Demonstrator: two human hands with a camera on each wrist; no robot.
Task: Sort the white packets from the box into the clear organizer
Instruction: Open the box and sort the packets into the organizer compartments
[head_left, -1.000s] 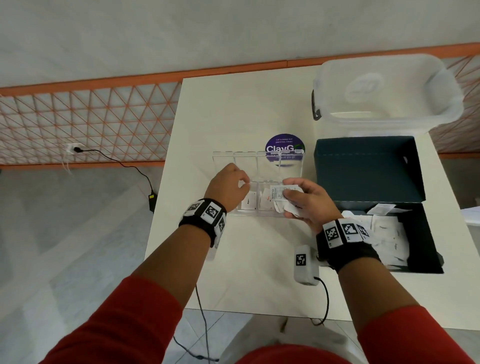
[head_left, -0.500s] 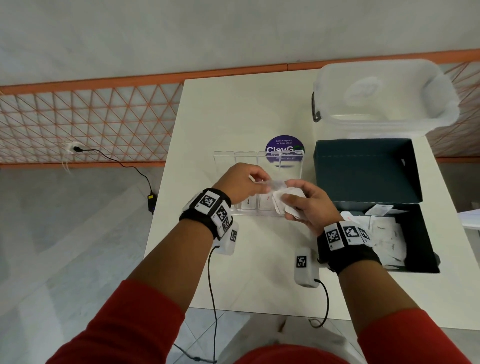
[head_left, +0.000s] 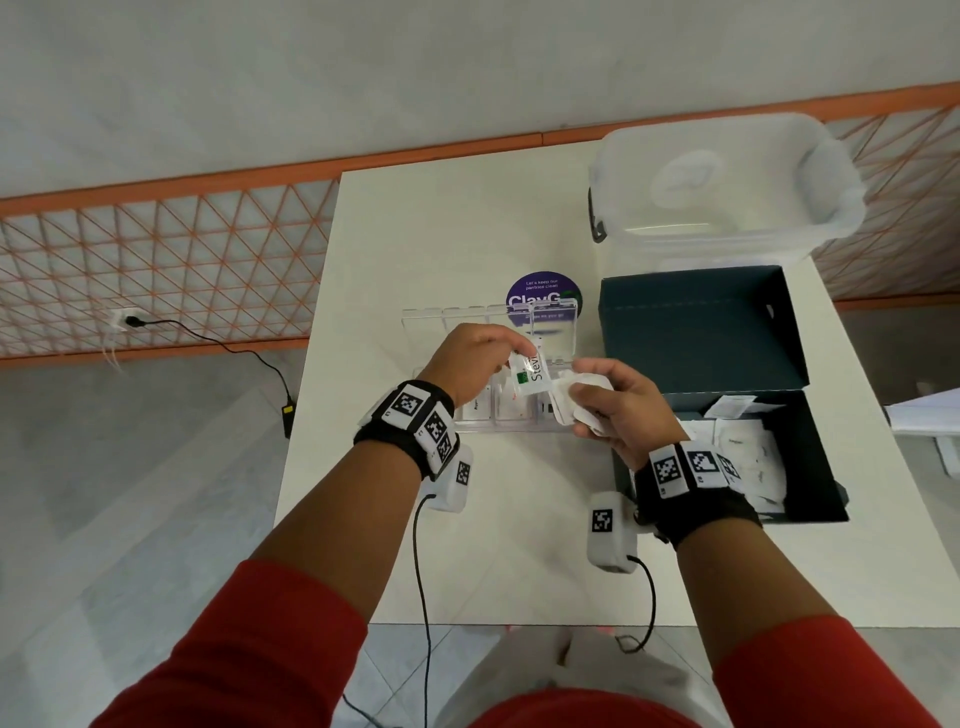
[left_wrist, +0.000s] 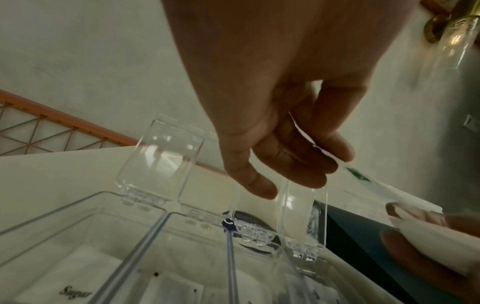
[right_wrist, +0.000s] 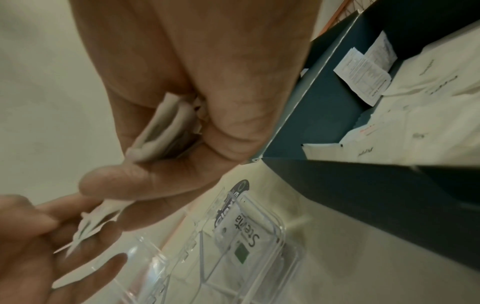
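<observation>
My left hand (head_left: 511, 356) pinches one white packet (head_left: 531, 375) marked Stevia above the clear organizer (head_left: 498, 423). The packet's far end meets the stack of white packets (head_left: 571, 402) that my right hand (head_left: 584, 402) grips. In the right wrist view the stack (right_wrist: 161, 131) sits between thumb and fingers, and the left hand (right_wrist: 64, 230) holds the pulled packet (right_wrist: 91, 224). The organizer's lids (left_wrist: 161, 160) stand open, and its compartments hold packets, one marked Stevia (right_wrist: 244, 242). The dark box (head_left: 810, 467) to the right holds several more packets (head_left: 743, 447).
The dark box's lid (head_left: 701, 327) stands upright behind it. A clear plastic tub (head_left: 727, 182) sits at the table's far right, and a purple round sticker (head_left: 543, 293) lies behind the organizer. Bare table (head_left: 519, 561) lies in front of the organizer, with cables hanging off its near edge.
My left hand left the organizer's left compartments, reached the stack in my right hand and drew one Stevia packet out to the left. The right hand stayed almost still.
</observation>
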